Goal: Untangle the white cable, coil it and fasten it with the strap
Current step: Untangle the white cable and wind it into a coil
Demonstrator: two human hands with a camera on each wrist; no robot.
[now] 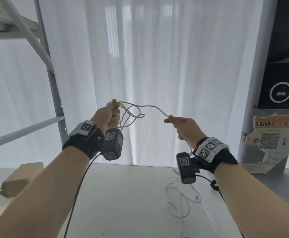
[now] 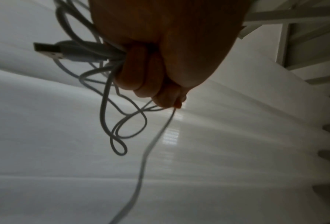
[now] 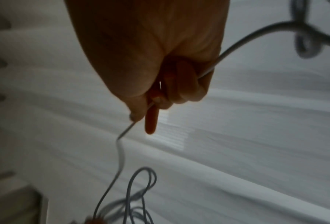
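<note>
My left hand [image 1: 110, 114] is raised in front of the curtain and grips a bunch of loops of the white cable [image 1: 133, 111]. In the left wrist view the curled fingers [image 2: 141, 72] hold several strands, and a USB plug [image 2: 48, 50] sticks out beside them. One strand [image 1: 154, 108] runs across to my right hand [image 1: 183, 125], which pinches it between thumb and fingers [image 3: 171, 89]. From the right hand the cable drops past the wrist to loose tangled loops [image 1: 179, 200] on the table. No strap shows.
A white table [image 1: 123, 194] lies below my arms, with cardboard boxes [image 1: 20, 177] at its left. A grey metal shelf frame [image 1: 54, 83] stands at the left. At the right is a pillar with a torn QR poster [image 1: 269, 140]. A black device cable [image 1: 78, 189] hangs from my left wrist.
</note>
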